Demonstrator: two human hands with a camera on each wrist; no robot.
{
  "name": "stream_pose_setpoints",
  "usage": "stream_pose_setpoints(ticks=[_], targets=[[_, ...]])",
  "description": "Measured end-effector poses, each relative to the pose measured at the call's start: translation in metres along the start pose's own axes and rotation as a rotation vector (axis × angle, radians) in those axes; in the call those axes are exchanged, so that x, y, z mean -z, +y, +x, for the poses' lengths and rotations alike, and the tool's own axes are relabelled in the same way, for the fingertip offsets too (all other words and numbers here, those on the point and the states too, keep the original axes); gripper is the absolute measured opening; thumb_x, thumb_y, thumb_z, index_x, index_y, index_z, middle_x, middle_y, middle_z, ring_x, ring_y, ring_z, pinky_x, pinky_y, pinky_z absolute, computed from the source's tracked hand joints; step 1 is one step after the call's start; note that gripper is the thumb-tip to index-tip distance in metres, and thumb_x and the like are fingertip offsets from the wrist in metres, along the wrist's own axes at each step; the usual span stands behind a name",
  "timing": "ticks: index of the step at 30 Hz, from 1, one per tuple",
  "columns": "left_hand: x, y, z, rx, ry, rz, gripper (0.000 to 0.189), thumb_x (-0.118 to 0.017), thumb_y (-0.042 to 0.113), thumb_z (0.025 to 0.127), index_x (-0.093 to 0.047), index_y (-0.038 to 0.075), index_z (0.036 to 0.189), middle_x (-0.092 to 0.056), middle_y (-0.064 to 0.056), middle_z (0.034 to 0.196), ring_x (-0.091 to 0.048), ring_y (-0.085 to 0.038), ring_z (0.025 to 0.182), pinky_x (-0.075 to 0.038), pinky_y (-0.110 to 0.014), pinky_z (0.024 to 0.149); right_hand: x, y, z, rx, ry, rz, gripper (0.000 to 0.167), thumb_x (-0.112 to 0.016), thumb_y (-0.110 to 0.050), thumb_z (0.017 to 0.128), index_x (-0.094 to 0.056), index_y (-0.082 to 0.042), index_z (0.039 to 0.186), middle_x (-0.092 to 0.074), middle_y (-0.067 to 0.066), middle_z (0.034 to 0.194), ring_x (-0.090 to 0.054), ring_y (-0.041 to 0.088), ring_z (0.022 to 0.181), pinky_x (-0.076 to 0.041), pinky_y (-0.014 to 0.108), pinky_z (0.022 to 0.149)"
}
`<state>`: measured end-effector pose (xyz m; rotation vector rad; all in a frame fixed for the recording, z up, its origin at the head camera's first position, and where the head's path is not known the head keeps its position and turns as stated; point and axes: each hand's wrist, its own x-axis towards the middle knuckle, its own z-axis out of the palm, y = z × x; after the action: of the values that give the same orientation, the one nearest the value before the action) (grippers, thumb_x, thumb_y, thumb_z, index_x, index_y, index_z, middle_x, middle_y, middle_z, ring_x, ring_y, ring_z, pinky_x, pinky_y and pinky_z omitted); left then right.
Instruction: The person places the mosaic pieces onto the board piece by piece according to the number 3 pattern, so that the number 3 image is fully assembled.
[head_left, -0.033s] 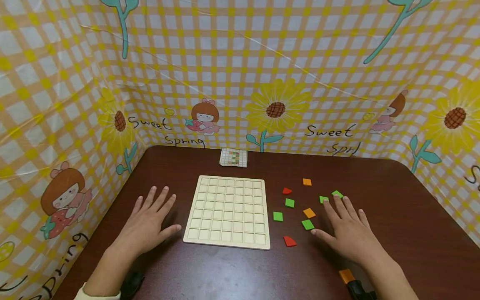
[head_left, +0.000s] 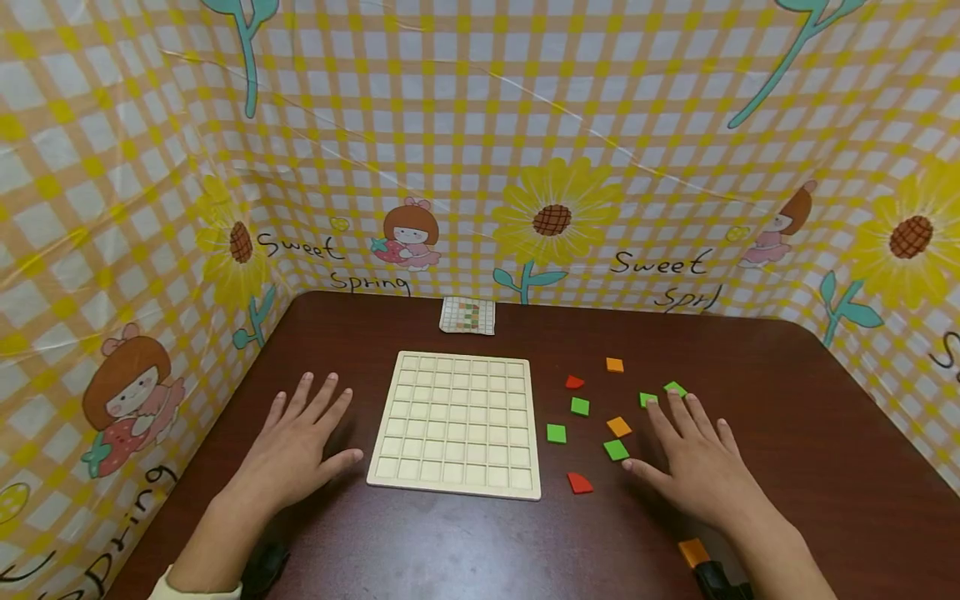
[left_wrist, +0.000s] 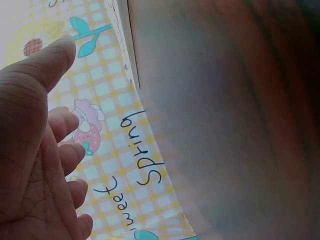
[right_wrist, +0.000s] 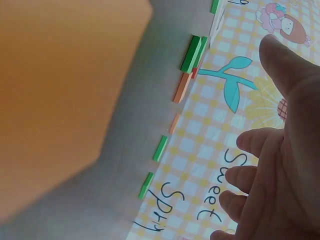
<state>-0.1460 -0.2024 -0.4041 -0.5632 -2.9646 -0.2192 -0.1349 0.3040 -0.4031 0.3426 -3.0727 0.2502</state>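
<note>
My left hand [head_left: 296, 450] is held over the table left of a pale wooden grid board [head_left: 455, 425], fingers spread and holding nothing. On the other side, my right hand [head_left: 697, 462] hovers palm down with its fingers spread, also holding nothing. Its fingertips overlap two green square tiles [head_left: 675, 388] in the head view. Close to its thumb tip lies another green tile [head_left: 616, 450], with an orange tile [head_left: 618, 427] just behind. An orange square tile [head_left: 693, 552] lies beside the right wrist and appears large and blurred in the right wrist view.
Between board and right hand lie more green tiles [head_left: 556, 433], a red quarter-round piece [head_left: 579, 482], a smaller-looking red piece [head_left: 574, 382] and an orange tile [head_left: 615, 365]. A printed pattern card [head_left: 467, 316] lies at the back edge. Checked cloth [head_left: 465, 125] walls the table in.
</note>
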Motion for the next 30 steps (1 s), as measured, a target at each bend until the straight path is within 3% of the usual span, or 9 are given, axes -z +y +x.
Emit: stream_pose_setpoints(ticks=[12,21,30], targets=[[-0.001,0.001,0.0,0.01,-0.01,-0.018,0.082,-0.061,0.056,0.093,-0.033,0.012,0.156,-0.016,-0.014,0.164,-0.004,-0.04,0.15,-0.009,-0.064,0.114,-0.003,-0.001,0.002,0.008,0.03,0.02,0.098,-0.058,-0.066,0.09,-0.028,0.001,0.155,-0.011,0.033,0.159,0.002,0.048,0.147,-0.005,0.074,0.107],[-0.006,-0.001,0.006,-0.038,-0.004,-0.161,0.085,-0.053,0.066,0.093,-0.033,0.014,0.157,-0.016,-0.01,0.165,-0.003,-0.037,0.151,-0.01,-0.064,0.114,0.004,-0.01,0.011,0.03,0.026,0.075,0.096,-0.059,-0.06,0.093,-0.023,0.002,0.156,-0.006,0.03,0.161,0.004,0.045,0.148,0.0,0.07,0.111],[-0.013,0.006,0.016,-0.036,-0.024,-0.174,0.087,-0.062,0.061,0.091,-0.03,0.015,0.158,-0.013,-0.007,0.165,-0.002,-0.035,0.151,-0.009,-0.063,0.115,0.01,-0.024,0.028,0.074,0.016,0.084,0.092,-0.065,-0.056,0.091,-0.031,0.001,0.154,-0.012,0.031,0.16,-0.002,0.048,0.147,-0.007,0.071,0.11]])
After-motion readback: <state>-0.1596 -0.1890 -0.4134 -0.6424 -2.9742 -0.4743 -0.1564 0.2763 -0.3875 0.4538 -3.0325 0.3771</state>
